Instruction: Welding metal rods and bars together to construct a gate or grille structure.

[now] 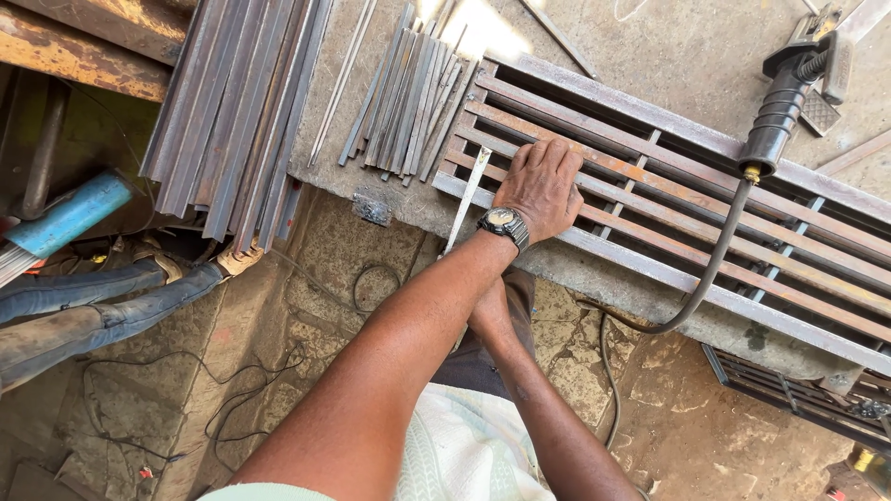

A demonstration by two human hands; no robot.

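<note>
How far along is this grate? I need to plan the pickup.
Done: several flat bars already sit in the grate frame. In hand: the left hand presses flat on them beside a metal strip; the right hand is hidden under the forearm. Left, probably: loose bars lie unused, and the electrode holder rests idle on the grate.
</note>
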